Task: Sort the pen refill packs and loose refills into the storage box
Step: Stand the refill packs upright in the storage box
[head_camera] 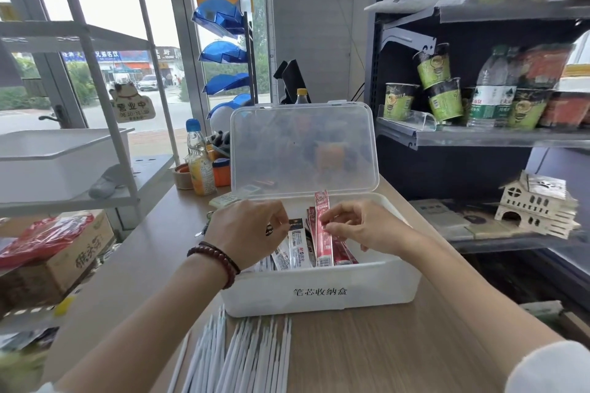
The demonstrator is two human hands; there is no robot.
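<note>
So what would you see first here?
Over the white plastic storage box with its clear lid up, the right hand pinches a tall red refill pack standing in it, and the left hand pinches a black-topped white pack. Loose white refills lie fanned on the wooden counter in front.

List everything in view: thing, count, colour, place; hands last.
storage box: one, white, clear lid open, on counter
red refill pack: one, red, upright in box
other refill packs: several, white and red, leaning inside box
loose refills: many, white, on counter before box
drink bottle: one, orange, blue cap, left behind box
noodle cups: several, green, on shelving at right
model house: one, pale wood, lower on shelving
left hand: one, bracelet on wrist, fingers at white packs, grip unclear
right hand: one, pinches red refill pack
</note>
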